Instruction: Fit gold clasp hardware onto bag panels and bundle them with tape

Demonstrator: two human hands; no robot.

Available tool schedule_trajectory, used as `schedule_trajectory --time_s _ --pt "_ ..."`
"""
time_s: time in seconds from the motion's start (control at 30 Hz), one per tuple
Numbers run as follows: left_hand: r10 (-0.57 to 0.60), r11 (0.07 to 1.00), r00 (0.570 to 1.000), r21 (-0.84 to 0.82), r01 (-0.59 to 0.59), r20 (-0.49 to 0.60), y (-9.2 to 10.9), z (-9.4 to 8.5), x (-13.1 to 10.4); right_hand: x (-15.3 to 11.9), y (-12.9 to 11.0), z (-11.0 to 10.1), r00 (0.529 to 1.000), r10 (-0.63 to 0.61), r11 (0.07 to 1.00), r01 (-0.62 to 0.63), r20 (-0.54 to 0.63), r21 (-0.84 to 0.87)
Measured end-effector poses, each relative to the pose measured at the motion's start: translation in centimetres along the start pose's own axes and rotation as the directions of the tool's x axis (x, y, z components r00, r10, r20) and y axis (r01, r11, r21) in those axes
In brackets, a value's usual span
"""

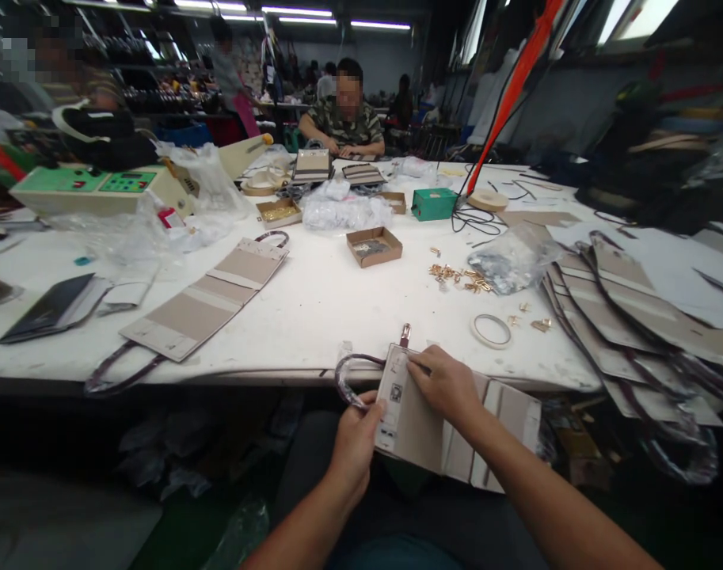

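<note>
A beige handbag panel (417, 427) lies open and tilted over my lap, at the table's front edge. My left hand (356, 443) is closed on its left edge, thumb on top, next to a dark plastic-wrapped handle (346, 380). My right hand (450, 384) rests on the panel's upper part, its fingertips pressed together near the top edge; whatever they pinch is hidden. Just beyond them a short dark strap with a gold metal end (405, 335) sticks up. A small dark metal plate (396, 393) shows on the panel between my hands.
Another beige bag panel (218, 297) lies at left, and a stack of them (622, 309) at right. Gold metal fittings (456, 277), a tape roll (491, 331), a cardboard box (374, 247) and a green box (433, 204) stand ahead. A co-worker (349, 119) sits across the table.
</note>
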State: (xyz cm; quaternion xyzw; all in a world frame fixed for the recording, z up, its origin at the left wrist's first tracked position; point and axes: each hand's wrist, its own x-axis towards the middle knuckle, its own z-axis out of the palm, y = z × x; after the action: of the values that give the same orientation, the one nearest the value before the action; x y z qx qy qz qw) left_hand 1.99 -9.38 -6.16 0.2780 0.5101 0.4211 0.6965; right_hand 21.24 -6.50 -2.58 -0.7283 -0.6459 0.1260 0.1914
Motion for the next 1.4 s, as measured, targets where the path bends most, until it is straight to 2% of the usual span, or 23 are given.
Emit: schedule_trajectory --time_s 0.03,0.07,0.1,0.13,0.17,0.2,0.23,0.27,0.3,0.33,0.37,0.43,0.6,0.8,0.9,1.0,1.13,1.27,1.33,1.4 --pt "0.098 0.991 0.994 0.095 -0.092 -0.054 0.5 -0.7 0.2 0.1 0.0 0.0 1.000 -0.003 1.000 0.003 -0.004 -0.003" --pt "0.230 0.955 0.966 0.218 -0.202 -0.114 1.1 -1.3 0.3 0.2 0.0 -0.1 1.000 -0.007 1.000 0.007 -0.003 -0.008" --pt "0.388 0.877 0.908 0.364 -0.312 -0.156 1.8 -1.9 0.5 0.3 0.1 -0.2 1.000 -0.012 1.000 0.012 -0.002 -0.017" --pt "0.549 0.753 0.822 0.517 -0.407 -0.152 2.6 -2.2 0.7 0.3 0.1 -0.3 1.000 -0.016 0.999 0.016 -0.002 -0.028" --pt "0.685 0.586 0.724 0.652 -0.481 -0.081 3.5 -2.3 1.0 0.4 0.1 -0.4 1.000 -0.019 0.999 0.019 -0.004 -0.041" --pt "0.772 0.393 0.634 0.745 -0.540 0.052 4.3 -2.2 1.3 0.4 0.1 -0.4 1.000 -0.019 0.999 0.018 -0.010 -0.051" --pt "0.793 0.198 0.565 0.781 -0.593 0.228 4.9 -1.7 1.8 0.4 0.1 -0.4 1.000 -0.018 0.998 0.018 -0.016 -0.056" --pt "0.745 0.030 0.526 0.766 -0.642 0.411 5.5 -1.1 2.3 0.3 0.1 -0.4 1.000 -0.018 0.998 0.017 -0.024 -0.059" --pt "0.649 -0.092 0.508 0.722 -0.686 0.566 5.8 -0.4 2.8 0.3 0.1 -0.3 0.999 -0.017 0.998 0.015 -0.032 -0.061" --pt "0.540 -0.170 0.506 0.677 -0.716 0.672 6.0 0.3 3.4 0.2 0.1 -0.2 0.999 -0.014 0.998 0.011 -0.041 -0.062" --pt "0.451 -0.217 0.513 0.647 -0.731 0.731 6.1 0.9 4.0 0.1 0.1 0.0 0.999 -0.009 0.998 0.006 -0.052 -0.064" --pt "0.367 -0.268 0.532 0.634 -0.725 0.763 6.1 1.7 4.8 -0.2 0.2 0.5 0.996 -0.001 0.997 -0.005 -0.084 -0.074" --pt "0.341 -0.314 0.535 0.630 -0.711 0.773 6.5 1.5 5.5 -0.7 -0.2 1.5 0.990 -0.023 0.995 0.009 -0.137 -0.100" --pt "0.340 -0.318 0.562 0.655 -0.686 0.754 6.7 1.2 6.5 -0.7 -1.5 0.3 0.979 -0.135 0.976 0.105 -0.154 -0.190" --pt "0.364 -0.342 0.549 0.656 -0.673 0.752 6.5 1.2 6.9 -0.8 -2.1 -0.8 0.966 -0.171 0.966 0.127 -0.192 -0.224" --pt "0.375 -0.368 0.518 0.637 -0.678 0.769 6.4 1.1 7.1 -0.8 -2.4 -1.4 0.965 -0.176 0.963 0.129 -0.194 -0.235" --pt "0.362 -0.399 0.499 0.614 -0.681 0.788 6.6 1.2 7.2 -0.4 -2.1 -1.1 0.969 -0.190 0.959 0.149 -0.157 -0.242" --pt "0.319 -0.423 0.518 0.608 -0.672 0.794 6.8 1.3 7.2 0.5 -1.6 -0.6 0.984 -0.176 0.962 0.172 -0.002 -0.210" --pt "0.315 -0.423 0.527 0.614 -0.667 0.789 6.9 1.1 7.2 1.4 -0.8 -1.3 0.987 -0.154 0.973 0.158 0.038 -0.167" --pt "0.328 -0.410 0.533 0.625 -0.664 0.780 6.8 0.9 7.2 2.9 0.8 -3.0 0.995 -0.097 0.988 0.099 0.020 -0.121"
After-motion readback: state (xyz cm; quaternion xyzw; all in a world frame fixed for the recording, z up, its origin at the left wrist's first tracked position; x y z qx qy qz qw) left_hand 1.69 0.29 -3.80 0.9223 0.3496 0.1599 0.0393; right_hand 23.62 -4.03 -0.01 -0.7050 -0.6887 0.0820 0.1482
